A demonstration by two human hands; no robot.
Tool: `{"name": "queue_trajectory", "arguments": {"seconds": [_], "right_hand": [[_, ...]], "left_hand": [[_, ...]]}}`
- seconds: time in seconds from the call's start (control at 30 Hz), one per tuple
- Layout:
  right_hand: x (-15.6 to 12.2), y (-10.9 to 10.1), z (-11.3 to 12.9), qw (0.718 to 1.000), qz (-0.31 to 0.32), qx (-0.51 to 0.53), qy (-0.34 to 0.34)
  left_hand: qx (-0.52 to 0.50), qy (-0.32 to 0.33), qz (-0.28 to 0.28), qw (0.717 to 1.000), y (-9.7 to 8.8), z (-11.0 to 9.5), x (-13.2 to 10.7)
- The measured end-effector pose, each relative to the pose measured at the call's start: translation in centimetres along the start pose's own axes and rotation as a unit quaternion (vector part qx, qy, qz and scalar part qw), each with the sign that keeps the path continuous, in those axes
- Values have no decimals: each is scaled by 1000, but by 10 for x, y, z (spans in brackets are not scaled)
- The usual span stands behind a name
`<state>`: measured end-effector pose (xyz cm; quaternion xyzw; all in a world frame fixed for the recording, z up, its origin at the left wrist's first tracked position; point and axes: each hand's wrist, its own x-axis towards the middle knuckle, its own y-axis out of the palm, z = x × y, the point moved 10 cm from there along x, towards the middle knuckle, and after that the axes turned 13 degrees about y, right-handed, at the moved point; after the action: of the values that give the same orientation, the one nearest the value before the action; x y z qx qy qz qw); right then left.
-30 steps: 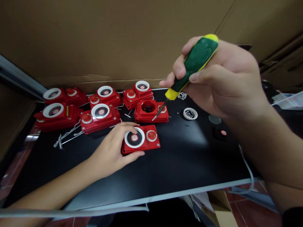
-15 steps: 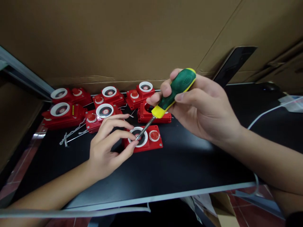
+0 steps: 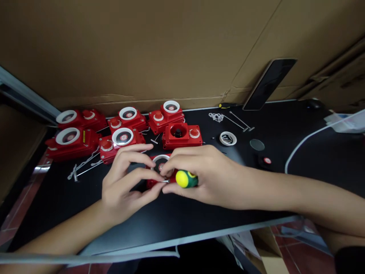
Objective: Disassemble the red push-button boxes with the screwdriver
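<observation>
A screwdriver (image 3: pixel 186 179) is grasped in the right hand (image 3: pixel 207 176), with the fingers curled round its green handle. Its yellow butt end is turned toward the camera and its shaft is pointed left, toward the left hand (image 3: pixel 124 184). The thumb and forefinger of the left hand are pinched together on a small metal piece (image 3: pixel 165 181), right where the two hands meet. Whether that piece is a screw or the tip of the tool cannot be told. The other left fingers are spread and raised.

A red box (image 3: pixel 157 163) with a white-ringed round window lies directly under the meeting fingertips. It is largely covered by both hands, and only its top left part is seen between them. It rests on the black table (image 3: pixel 199 217), near the front edge.

Just behind it, an open red box (image 3: pixel 182 135) with an empty round socket is set. Five closed red boxes (image 3: pixel 122 137) are ranged to the left along the cardboard wall (image 3: pixel 142 49). To the right of the hands, well apart from them, a white ring (image 3: pixel 228 138), a clear disc (image 3: pixel 257 144) and a white cable (image 3: pixel 306 139) are seen. A phone (image 3: pixel 269 83) is leaned against the cardboard.
</observation>
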<state>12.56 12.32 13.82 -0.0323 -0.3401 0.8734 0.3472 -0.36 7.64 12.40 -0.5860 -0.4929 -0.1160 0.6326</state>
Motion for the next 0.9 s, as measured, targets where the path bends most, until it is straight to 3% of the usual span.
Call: {"name": "queue_trajectory", "arguments": {"seconds": [0.13, 0.27, 0.43, 0.6, 0.67, 0.77, 0.83, 0.9], "right_hand": [[-8, 1, 6, 998, -35, -38, -43], [-13, -41, -8, 984, -38, -173, 35], [-18, -112, -68, 914, -21, -361, 183], [-21, -124, -133, 826, 76, -454, 326], [-23, -126, -146, 810, 91, -462, 350], [-19, -137, -141, 841, 34, -433, 324], [-15, -149, -118, 897, -52, -354, 259], [-16, -160, -85, 962, -132, -159, 176]], "left_hand": [[14, 17, 17, 1000, 0, -3, 2], [14, -19, 37, 999, 7, 11, -2], [-34, -78, 128, 988, 36, 29, -17], [-54, -106, 181, 976, 53, 36, -29], [-56, -115, 186, 974, 56, 38, -34], [-59, -131, 189, 972, 58, 42, -41], [-62, -137, 192, 970, 59, 43, -43], [-65, -138, 190, 970, 58, 44, -43]]}}
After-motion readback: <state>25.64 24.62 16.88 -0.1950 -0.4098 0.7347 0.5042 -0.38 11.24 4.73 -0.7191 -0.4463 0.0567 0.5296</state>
